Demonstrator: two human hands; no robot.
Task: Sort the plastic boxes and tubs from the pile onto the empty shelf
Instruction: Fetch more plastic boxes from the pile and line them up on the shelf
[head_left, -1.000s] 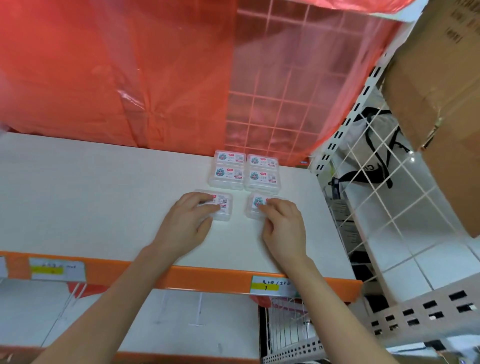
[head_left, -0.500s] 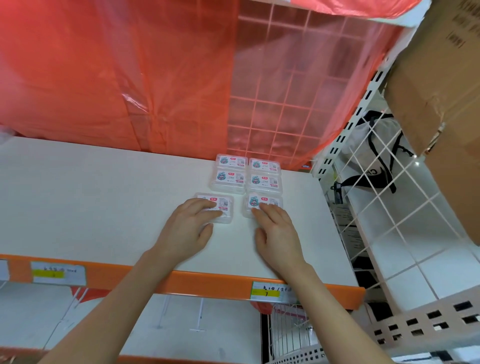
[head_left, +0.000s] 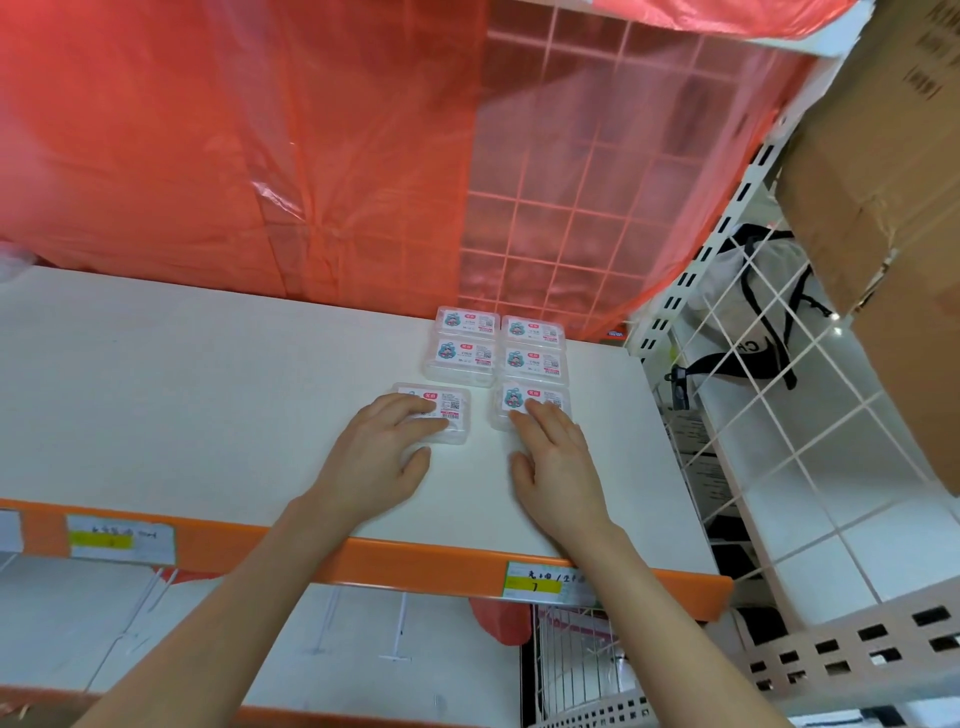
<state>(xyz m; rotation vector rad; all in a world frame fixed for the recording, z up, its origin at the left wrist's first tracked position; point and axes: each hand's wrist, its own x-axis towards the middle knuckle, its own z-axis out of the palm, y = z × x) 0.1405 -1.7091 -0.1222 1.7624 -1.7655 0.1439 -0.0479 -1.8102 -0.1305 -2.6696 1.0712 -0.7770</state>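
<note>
Several small clear plastic boxes with printed labels lie in two columns on the white shelf (head_left: 182, 395). Two stand at the back (head_left: 467, 322), two behind the front pair (head_left: 535, 364). My left hand (head_left: 379, 457) rests with straight fingers on top of the front left box (head_left: 449, 408). My right hand (head_left: 556, 462) lies flat with its fingertips on the front right box (head_left: 530, 397). Both front boxes are partly covered by my fingers.
Red plastic sheeting (head_left: 234, 145) hangs behind the shelf over a wire grid. The shelf's orange front edge (head_left: 363, 561) carries price tags. A cardboard box (head_left: 883, 182) juts in at the upper right. A white wire panel (head_left: 769, 389) stands at the right side.
My right hand's fingers straightened from a curled hold to lie flat on the front right box, which slid slightly back toward the row behind. My left hand stayed on its box.
</note>
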